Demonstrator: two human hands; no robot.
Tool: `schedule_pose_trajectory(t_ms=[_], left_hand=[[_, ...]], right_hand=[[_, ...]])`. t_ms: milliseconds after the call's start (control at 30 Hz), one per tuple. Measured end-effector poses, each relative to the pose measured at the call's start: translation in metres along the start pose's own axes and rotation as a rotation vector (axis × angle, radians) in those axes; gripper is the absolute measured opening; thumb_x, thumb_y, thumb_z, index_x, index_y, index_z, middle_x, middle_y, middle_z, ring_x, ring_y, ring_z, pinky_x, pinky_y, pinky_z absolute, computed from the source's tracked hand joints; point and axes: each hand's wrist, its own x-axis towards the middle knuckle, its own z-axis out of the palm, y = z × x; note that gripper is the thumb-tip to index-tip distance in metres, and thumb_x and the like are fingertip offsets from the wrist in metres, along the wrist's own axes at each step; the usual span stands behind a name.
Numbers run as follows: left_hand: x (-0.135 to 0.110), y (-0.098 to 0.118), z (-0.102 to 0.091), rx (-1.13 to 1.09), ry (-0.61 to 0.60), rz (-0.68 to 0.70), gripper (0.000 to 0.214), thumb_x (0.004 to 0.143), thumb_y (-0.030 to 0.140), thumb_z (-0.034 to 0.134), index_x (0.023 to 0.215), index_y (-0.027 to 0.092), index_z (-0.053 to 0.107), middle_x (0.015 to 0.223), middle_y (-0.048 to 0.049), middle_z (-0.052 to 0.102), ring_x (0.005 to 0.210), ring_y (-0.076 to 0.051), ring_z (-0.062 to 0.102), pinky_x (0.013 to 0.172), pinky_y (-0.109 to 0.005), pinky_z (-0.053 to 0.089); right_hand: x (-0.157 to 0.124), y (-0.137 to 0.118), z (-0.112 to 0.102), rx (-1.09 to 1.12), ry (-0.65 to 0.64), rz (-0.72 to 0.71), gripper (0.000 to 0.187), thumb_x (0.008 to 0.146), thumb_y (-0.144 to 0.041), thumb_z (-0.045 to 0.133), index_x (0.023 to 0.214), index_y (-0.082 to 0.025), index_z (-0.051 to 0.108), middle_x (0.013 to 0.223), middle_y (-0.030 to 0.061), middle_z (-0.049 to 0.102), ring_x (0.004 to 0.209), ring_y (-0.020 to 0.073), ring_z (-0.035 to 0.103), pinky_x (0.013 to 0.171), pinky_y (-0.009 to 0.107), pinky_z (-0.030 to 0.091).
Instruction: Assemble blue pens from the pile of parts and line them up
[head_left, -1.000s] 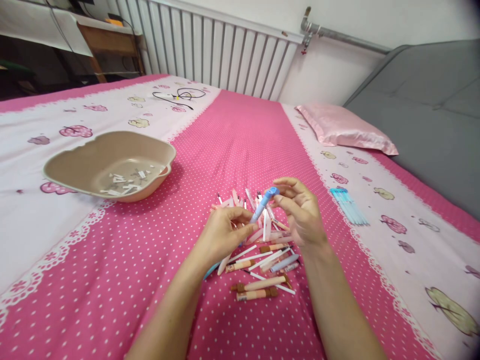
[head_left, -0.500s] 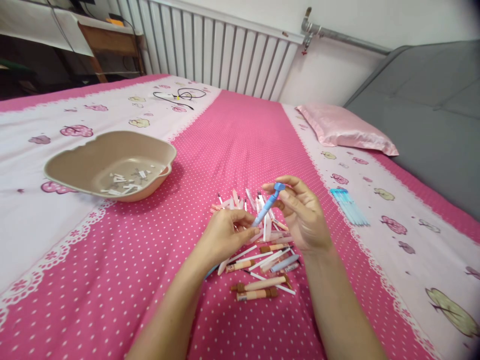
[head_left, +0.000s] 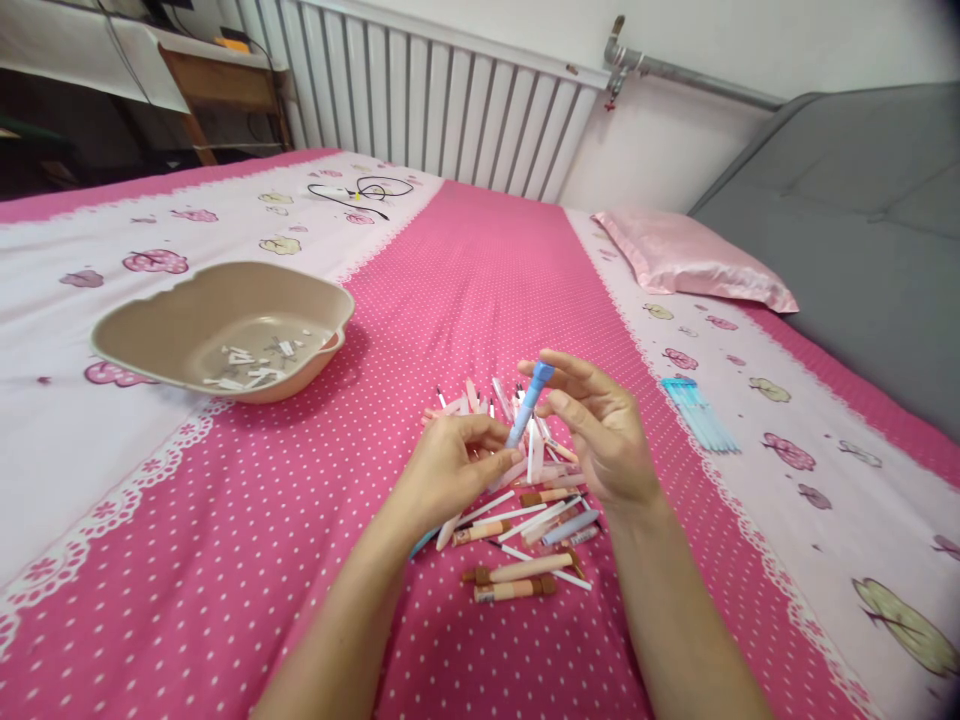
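Observation:
A blue pen [head_left: 528, 403] stands nearly upright between my two hands, above a heap of loose pen parts [head_left: 525, 510] on the pink dotted bedsheet. My left hand [head_left: 448, 470] pinches the pen's lower end. My right hand [head_left: 596, 425] has its fingers curled around the pen's blue top cap. The heap holds several white refills, pink tubes and brown-capped barrels, partly hidden by my hands.
A beige bowl [head_left: 150, 318] with small white bits stands at the left. A bundle of light blue pens [head_left: 699, 413] lies to the right. A pink pillow [head_left: 694, 262], a black cable [head_left: 367, 190], a radiator and a grey headboard lie further off.
The pen has swung from slanted to nearly upright, its top shifting left. My right fingers have moved around the cap. My left hand has stayed almost still.

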Motion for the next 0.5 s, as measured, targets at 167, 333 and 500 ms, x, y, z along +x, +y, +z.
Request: schedule_pose_trajectory(t_ms=[167, 333, 500], left_hand=[[0.001, -0.001, 0.001, -0.138, 0.079, -0.041, 0.010, 0.072, 0.019, 0.061, 0.076, 0.010, 0.063, 0.069, -0.0031, 0.066, 0.058, -0.011, 0.058, 0.053, -0.020, 0.045], [0.003, -0.009, 0.000, -0.132, 0.179, -0.006, 0.015, 0.073, 0.024, 0.062, 0.080, 0.011, 0.064, 0.075, -0.0054, 0.068, 0.065, -0.013, 0.061, 0.060, -0.023, 0.048], [0.002, -0.010, 0.000, -0.001, 0.103, 0.005, 0.011, 0.073, 0.020, 0.060, 0.077, 0.012, 0.066, 0.073, -0.0043, 0.068, 0.064, -0.013, 0.060, 0.060, -0.023, 0.047]], right_hand=[[0.001, 0.004, -0.001, 0.025, 0.002, 0.008, 0.045, 0.077, -0.023, 0.062, 0.120, -0.031, 0.051, 0.111, 0.0013, 0.063, 0.100, 0.0158, 0.057, 0.083, 0.033, 0.050], [0.000, 0.006, 0.000, -0.022, -0.025, 0.028, 0.034, 0.077, -0.025, 0.064, 0.110, -0.026, 0.058, 0.103, 0.0025, 0.064, 0.097, 0.0152, 0.059, 0.083, 0.031, 0.049], [0.001, 0.006, 0.003, -0.003, -0.008, 0.021, 0.033, 0.078, -0.027, 0.063, 0.111, -0.026, 0.058, 0.106, 0.0033, 0.064, 0.100, 0.0161, 0.058, 0.083, 0.032, 0.050]])
